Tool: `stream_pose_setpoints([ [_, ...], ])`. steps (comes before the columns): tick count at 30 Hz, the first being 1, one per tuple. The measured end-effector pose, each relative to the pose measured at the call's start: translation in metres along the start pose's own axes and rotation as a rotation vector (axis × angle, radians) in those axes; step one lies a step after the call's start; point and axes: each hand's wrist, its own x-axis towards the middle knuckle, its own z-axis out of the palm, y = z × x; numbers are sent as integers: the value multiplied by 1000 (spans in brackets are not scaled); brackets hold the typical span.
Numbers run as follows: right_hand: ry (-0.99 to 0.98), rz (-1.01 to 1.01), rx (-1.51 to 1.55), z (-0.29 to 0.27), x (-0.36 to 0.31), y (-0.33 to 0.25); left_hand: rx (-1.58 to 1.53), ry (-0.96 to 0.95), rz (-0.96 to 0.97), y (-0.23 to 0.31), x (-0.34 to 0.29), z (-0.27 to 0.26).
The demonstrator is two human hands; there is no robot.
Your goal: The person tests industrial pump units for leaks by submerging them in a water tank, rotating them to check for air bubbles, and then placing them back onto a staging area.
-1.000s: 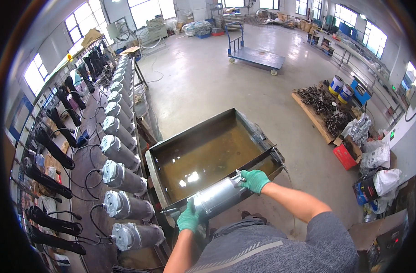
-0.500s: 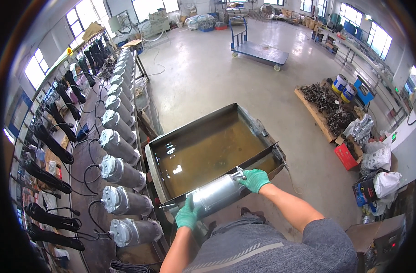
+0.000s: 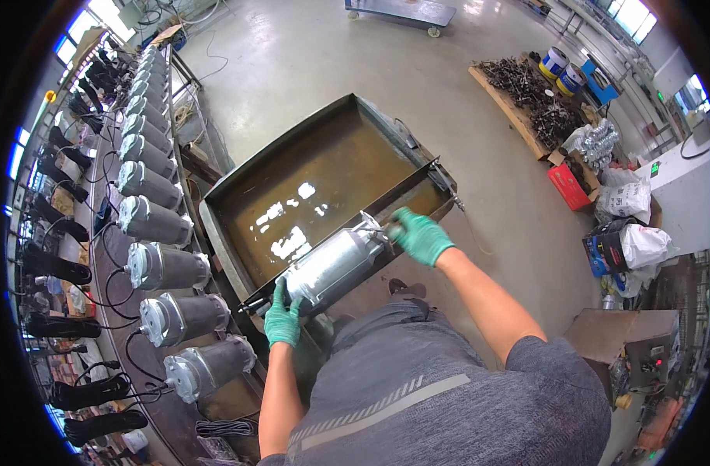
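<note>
The silver cylindrical housing [image 3: 335,268] lies aslant over the near edge of the rectangular metal trough [image 3: 221,241], directly in front of the person, its right end farther from the body than its left. The trough contains murky brown liquid [image 3: 331,167] with bright reflections on the surface. A narrow strip along its near side is divided off by a dark bar [image 3: 405,189].

Both hands wear green gloves. The left hand [image 3: 282,320] clasps the housing's left end, fingers laid over the far side and thumb on the near side. The right hand [image 3: 421,237] is at the opposite end, fingers curled, beside the end fitting [image 3: 368,223]. It is blurred, and I cannot tell whether the fingertips pinch something or merely touch the end.

To the left, a row of similar grey housings [image 3: 168,268] stands along a bench [image 3: 157,419], with black cables leading from the nearer ones to coiled cable bundles [image 3: 91,391]. To the right, a wooden pallet [image 3: 510,113] bears a heap of dark metal parts [image 3: 553,116] and two cans [image 3: 571,79]. A red box [image 3: 570,186] sits near the pallet's close end. A blue platform cart [image 3: 409,11] stands beyond the trough.
</note>
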Motion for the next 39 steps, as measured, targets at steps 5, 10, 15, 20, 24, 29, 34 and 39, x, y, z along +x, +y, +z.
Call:
stream_pose_setpoints([
  [5,656,284,-104,4,34,204,-301,-55,-57,17,6,1],
  [10,302,597,405,-10,79,195,-333,-46,-86,9,0,0],
  [15,260,481,555,-29,165,174,-310,-35,-68,9,2,-4],
  [20,229,111,194,-28,167,135,-230,1,-121,4,-2,-1],
  [24,141,-95,256,-56,88,38,-352,4,-38,0,3,8],
  [29,-37,-258,107,-45,17,-44,-234,10,-78,2,2,5],
  [34,54,-453,-105,-5,13,-48,-211,11,-74,-2,3,7],
  [39,148,-516,-352,12,18,-42,-153,-14,-111,7,6,4],
])
